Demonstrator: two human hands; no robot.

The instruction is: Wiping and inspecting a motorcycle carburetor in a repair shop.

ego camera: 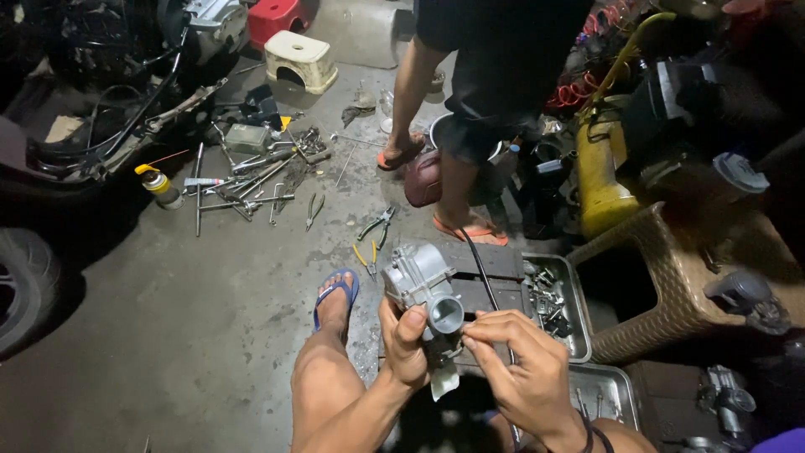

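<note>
Down low, at about six o'clock, the seated person's left hand (404, 342) is wrapped around a grey cast-metal carburettor with a round open throat (423, 289), thumb pressed near the throat. The right hand (527, 369) comes in from four o'clock, fingertips pinched together against the carburettor's lower side, beside a pale scrap of paper (444, 379) hanging beneath. A thin black cable (482, 268) runs up from the hands toward one o'clock. Just at three o'clock sits a shallow metal tray of small parts (579, 331). Toward eleven o'clock, green-handled pliers (375, 225) lie on the concrete floor (193, 335), near another person's orange sandal (471, 231).
</note>
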